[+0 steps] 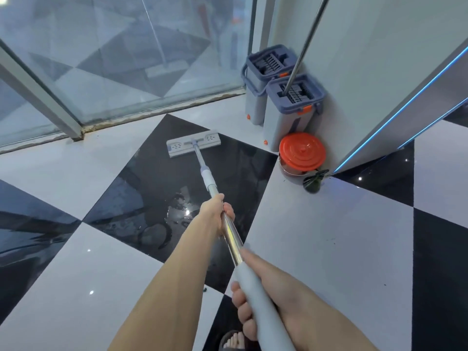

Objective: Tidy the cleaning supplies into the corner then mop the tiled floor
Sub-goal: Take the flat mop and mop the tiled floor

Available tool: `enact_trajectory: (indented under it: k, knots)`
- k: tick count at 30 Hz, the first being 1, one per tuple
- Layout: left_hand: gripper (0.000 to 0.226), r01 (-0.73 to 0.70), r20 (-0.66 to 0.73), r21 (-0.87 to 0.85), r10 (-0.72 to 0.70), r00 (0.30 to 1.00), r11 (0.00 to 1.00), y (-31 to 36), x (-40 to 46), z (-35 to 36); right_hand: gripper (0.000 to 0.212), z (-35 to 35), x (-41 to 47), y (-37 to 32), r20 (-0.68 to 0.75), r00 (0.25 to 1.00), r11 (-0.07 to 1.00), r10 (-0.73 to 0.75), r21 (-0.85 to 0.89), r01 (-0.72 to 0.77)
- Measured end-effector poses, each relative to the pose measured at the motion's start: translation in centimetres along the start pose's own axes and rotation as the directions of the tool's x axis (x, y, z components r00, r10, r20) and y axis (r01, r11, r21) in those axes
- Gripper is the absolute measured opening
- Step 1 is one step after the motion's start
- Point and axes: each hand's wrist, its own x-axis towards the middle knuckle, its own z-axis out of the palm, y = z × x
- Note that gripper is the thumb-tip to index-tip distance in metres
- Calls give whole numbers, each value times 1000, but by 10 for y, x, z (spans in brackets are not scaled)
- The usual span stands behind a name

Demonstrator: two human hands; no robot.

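Observation:
A flat mop lies with its white head on a wet black tile near the glass wall. Its steel pole runs back toward me. My left hand grips the pole at mid length. My right hand grips the grey handle end lower down. In the corner stand two grey and blue mop buckets; a second mop pole stands in the nearer one. A small bucket with an orange lid sits in front of them.
A glass wall with a metal frame bounds the floor at the back. A white panel with blue light strips stands on the right. A dark small object lies by the orange-lidded bucket. My sandalled foot shows at the bottom.

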Motion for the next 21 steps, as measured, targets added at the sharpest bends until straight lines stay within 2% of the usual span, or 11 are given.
enact_trajectory:
  k: [5,9,13,15,18,21]
  knots:
    - [29,6,12,-86,-5,1000,996,-52,-55,-7,52,-16,-17,20,-40,999,994,-8,-114,3]
    - [33,22,-9,-129,-23,1000,991,-109,-94,-28,43,-35,-29,64,-44,999,988,-14,-156,7]
    - [34,18,-20,-154,-22,1000,988,-174,-143,-49,46,-60,-31,119,-39,999,970,-23,-241,13]
    - [33,6,-44,-149,-13,999,989,-210,-169,-59,38,-72,-32,150,-41,999,975,-29,-221,19]
    - [33,19,-62,-183,-31,998,983,-258,-200,-74,11,-91,-37,193,-39,996,985,-83,-152,76]
    - [34,46,-57,-197,-58,997,979,-281,-214,-82,10,-101,-39,220,-41,990,986,-137,-100,133]
